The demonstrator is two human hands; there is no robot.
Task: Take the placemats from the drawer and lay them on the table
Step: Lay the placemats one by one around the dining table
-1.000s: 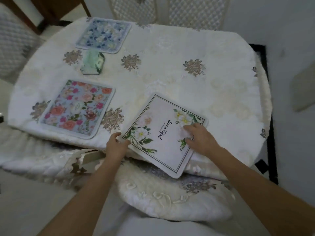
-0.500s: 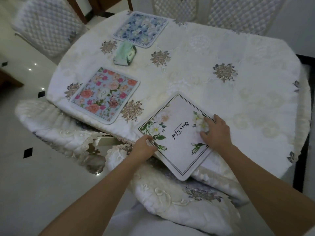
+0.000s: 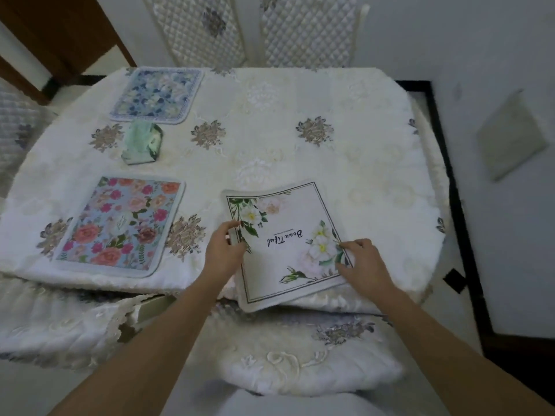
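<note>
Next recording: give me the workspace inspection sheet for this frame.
Surface: table under a white embroidered cloth.
Job's things: white placemat skewed at the near edge, one corner overhanging; pink placemat and blue placemat lying flat on the left.
Clutter: green packet between those two.
Grippers: left hand grips the white placemat's left edge; right hand holds its right edge.
Cables: nothing seen.
Surroundings: quilted chairs at the far side; cushioned chair near.
</note>
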